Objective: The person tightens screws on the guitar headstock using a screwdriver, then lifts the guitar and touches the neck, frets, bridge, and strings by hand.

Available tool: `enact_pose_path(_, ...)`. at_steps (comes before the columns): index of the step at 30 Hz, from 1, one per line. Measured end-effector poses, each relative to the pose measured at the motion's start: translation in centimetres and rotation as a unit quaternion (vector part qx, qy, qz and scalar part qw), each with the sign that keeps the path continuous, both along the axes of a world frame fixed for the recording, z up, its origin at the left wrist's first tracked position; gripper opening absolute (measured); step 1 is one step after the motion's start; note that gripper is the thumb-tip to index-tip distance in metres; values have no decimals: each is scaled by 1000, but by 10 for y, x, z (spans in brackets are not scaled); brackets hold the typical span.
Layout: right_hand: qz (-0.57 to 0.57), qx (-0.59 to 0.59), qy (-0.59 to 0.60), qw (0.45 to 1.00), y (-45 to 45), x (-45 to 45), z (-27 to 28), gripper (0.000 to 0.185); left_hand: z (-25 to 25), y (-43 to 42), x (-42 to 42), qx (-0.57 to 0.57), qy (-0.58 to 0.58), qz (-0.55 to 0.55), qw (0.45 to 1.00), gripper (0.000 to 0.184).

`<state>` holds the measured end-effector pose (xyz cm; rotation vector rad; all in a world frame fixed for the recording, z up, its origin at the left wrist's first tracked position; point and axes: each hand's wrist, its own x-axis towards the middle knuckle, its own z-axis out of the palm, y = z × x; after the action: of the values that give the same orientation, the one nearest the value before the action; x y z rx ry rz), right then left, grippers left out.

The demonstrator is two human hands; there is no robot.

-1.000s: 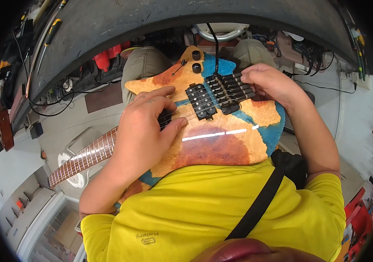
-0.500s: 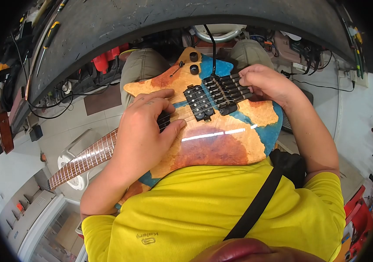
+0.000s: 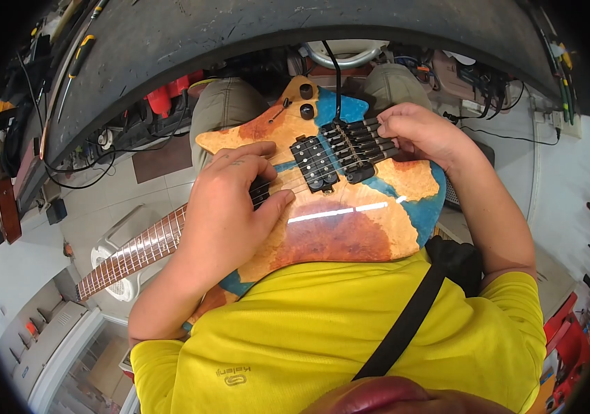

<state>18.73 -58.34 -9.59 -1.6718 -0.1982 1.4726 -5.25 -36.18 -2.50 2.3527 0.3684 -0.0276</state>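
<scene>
An electric guitar (image 3: 336,234) with a glossy burl-wood and blue body lies across my lap, its neck (image 3: 136,250) pointing left. My left hand (image 3: 229,196) rests over the strings where neck meets body, fingers and thumb apart, just left of the black pickup (image 3: 314,164). At the black bridge (image 3: 351,150), my right hand (image 3: 416,131) has its thumb and bent forefinger on a tuner at the right end; the other fingers are partly hidden. A black tremolo arm (image 3: 337,76) stands up from the bridge. Two black knobs (image 3: 307,110) and a switch sit on the body's far side.
A dark workbench (image 3: 295,17) edge runs across the top, with a yellow-handled screwdriver (image 3: 81,58) at its left. Cables (image 3: 84,183) hang at left and right. A white stool (image 3: 119,276) stands beneath the neck. A black strap (image 3: 405,321) crosses my yellow shirt.
</scene>
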Motion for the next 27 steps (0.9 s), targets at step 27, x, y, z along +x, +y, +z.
enact_pose_path(27,18,24,5,1000,3,0,-2,31,1,1,1,3,2,2,1000,26)
